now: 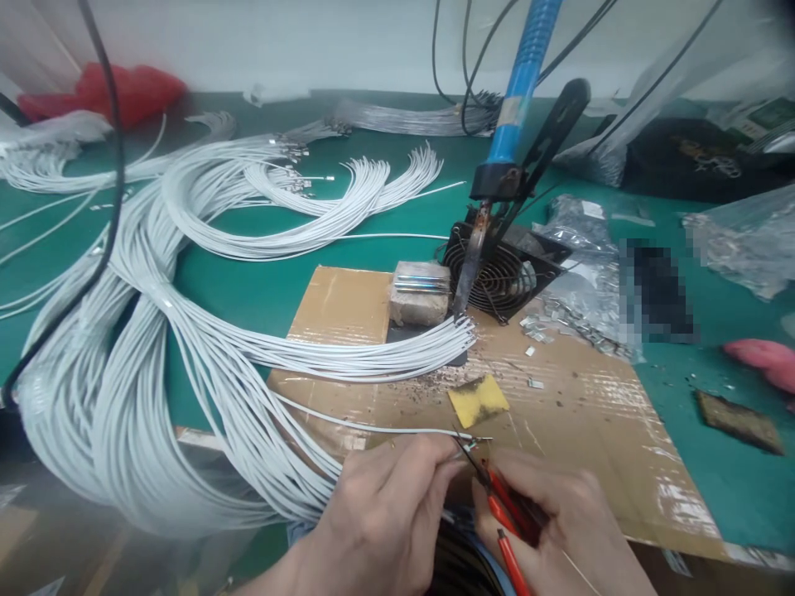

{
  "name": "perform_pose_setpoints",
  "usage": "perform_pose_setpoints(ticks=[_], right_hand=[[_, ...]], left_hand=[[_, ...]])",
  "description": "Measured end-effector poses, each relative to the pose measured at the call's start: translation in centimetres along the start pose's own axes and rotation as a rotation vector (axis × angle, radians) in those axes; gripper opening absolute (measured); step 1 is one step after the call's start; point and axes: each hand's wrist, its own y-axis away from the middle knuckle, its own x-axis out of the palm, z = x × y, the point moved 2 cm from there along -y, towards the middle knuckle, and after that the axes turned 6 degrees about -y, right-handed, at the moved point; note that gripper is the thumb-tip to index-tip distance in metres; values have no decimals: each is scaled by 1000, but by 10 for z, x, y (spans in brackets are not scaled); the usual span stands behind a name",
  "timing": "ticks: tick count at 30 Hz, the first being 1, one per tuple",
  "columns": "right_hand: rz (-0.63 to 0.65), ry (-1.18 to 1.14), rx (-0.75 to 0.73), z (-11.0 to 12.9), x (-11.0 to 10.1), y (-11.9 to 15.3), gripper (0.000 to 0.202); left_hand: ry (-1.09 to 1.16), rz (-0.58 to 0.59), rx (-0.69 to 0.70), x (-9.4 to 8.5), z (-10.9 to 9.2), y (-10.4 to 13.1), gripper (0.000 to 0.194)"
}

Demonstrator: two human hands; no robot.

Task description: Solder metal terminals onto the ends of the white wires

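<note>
My left hand (397, 497) is closed, with thumb and fingers pinched on a white cable near its end. Another white cable (385, 428) runs just past the knuckles, its stripped tip by the fingertips. My right hand (552, 513) is wrapped round a red-handled hand tool (506, 505) with slim dark jaws; those jaws meet the cable end at my left fingertips. Whether it is pliers or tweezers is not plain. A thin pale wire (580, 573) lies across the right hand. Beside the left wrist, a thick bundle of white cables (248, 439) sweeps down.
A blue-handled soldering iron (513, 99) hangs tip down over a block (419, 310) and cable ends. Behind it stands a black fan (497, 273). A yellow sponge (478, 401) lies on cardboard (559, 414). Small metal connectors (571, 323) spill from a plastic bag (575, 228).
</note>
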Motion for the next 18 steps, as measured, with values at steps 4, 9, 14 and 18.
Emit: perform_pose_setpoints(ticks=[4, 9, 14, 18], right_hand=[[5, -7, -9, 0, -1, 0, 27], [37, -58, -31, -1, 2, -2, 25], [120, -171, -23, -5, 8, -5, 31], [186, -285, 11, -9, 13, 7, 29]], left_hand=[[139, 148, -114, -8, 2, -3, 16], [570, 295, -478, -16, -1, -9, 26], [763, 284, -600, -14, 4, -7, 26], [839, 313, -602, -15, 7, -4, 25]])
